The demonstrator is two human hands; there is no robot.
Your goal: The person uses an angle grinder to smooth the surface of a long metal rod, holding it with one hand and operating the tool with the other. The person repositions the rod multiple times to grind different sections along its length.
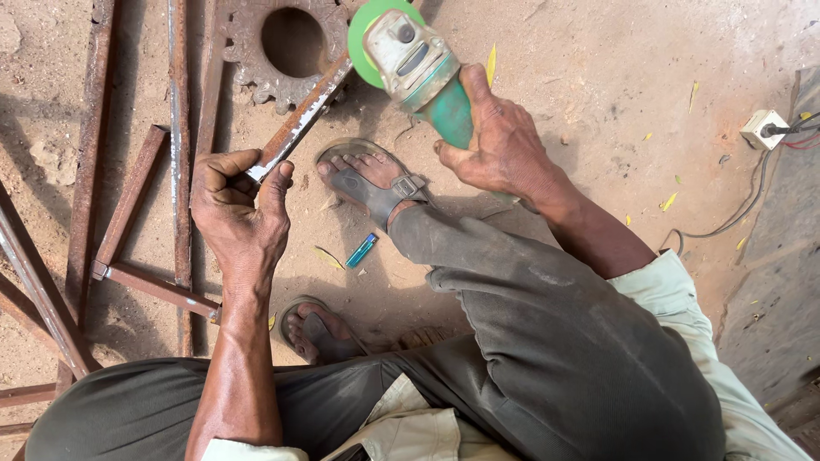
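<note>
My left hand (239,205) grips the near end of a rusty square metal bar (303,115) that slants up toward a large rusty gear (248,51). The bar's far end rests against the gear. My right hand (500,141) holds the green body of an angle grinder (418,72), whose green disc (367,34) sits just right of the bar's upper end. I am squatting on sandy ground with my sandalled feet (367,183) between my hands.
Several rusty bars and angle irons (128,213) lie on the ground at the left. A small blue lighter (361,250) lies by my foot. A white socket box (763,128) with cables sits at the right beside a dark slab (777,282).
</note>
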